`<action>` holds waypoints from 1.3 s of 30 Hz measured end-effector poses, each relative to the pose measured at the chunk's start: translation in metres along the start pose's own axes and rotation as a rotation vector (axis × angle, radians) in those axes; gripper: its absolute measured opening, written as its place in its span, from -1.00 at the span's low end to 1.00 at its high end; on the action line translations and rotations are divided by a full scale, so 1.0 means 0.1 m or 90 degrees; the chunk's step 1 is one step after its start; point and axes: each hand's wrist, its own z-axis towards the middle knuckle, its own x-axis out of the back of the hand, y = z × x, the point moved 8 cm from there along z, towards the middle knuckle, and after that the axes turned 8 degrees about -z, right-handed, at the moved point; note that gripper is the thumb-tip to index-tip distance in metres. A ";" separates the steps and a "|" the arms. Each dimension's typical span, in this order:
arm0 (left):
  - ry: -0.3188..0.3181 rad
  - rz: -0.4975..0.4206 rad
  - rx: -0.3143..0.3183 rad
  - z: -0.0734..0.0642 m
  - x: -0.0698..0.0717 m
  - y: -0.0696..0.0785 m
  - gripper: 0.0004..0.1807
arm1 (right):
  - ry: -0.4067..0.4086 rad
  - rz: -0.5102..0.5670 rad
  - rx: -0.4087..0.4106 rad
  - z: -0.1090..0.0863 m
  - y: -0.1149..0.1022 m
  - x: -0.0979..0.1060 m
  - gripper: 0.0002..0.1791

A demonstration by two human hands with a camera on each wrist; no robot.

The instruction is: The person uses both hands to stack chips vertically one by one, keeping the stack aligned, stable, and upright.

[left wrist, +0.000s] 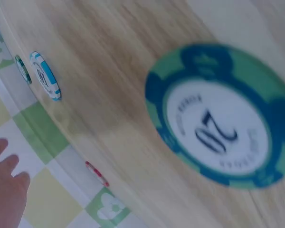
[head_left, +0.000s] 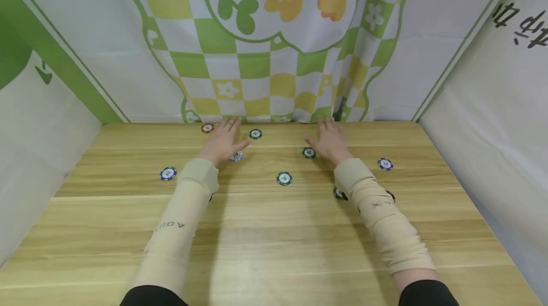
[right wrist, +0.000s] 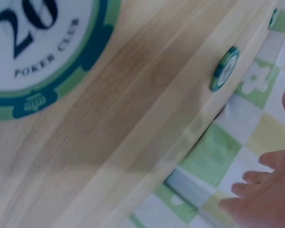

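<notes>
My left hand (head_left: 223, 140) is stretched out with fingers spread above the far part of the table, holding nothing. Around it are a red poker chip (head_left: 208, 128), a light-blue chip (head_left: 236, 156) partly hidden by the hand, and a green chip (head_left: 255, 134). My right hand (head_left: 330, 140) reaches forward likewise, fingers extended, beside another green chip (head_left: 308, 153). A green "20" chip (head_left: 284, 178) lies between the forearms. Close to the left wrist camera lies a green "20" chip (left wrist: 218, 118); another "20" chip (right wrist: 42, 47) fills a corner of the right wrist view.
Blue chips lie at the left (head_left: 168, 173) and right (head_left: 385, 164). A dark green chip (head_left: 339, 193) is partly covered by the right sleeve, and a dark chip (head_left: 390, 196) peeks out beyond it. A checked, flowered curtain (head_left: 278, 68) hangs along the wooden table's (head_left: 265, 249) far edge.
</notes>
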 end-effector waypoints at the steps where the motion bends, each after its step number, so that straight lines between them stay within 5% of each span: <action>1: -0.014 -0.006 -0.012 -0.01 -0.01 0.01 -0.14 | -0.003 0.013 0.014 -0.02 -0.03 0.01 -0.14; 6: -0.078 -0.016 -0.044 -0.06 -0.05 0.11 -0.15 | -0.018 0.035 0.067 -0.11 -0.16 0.04 -0.16; 15: -0.131 -0.023 -0.082 -0.15 -0.13 0.35 -0.11 | -0.030 0.031 0.118 -0.32 -0.36 0.00 -0.27; 39: -0.194 -0.068 -0.132 -0.30 -0.31 0.79 -0.29 | -0.123 0.061 0.155 -0.57 -0.72 -0.16 -0.45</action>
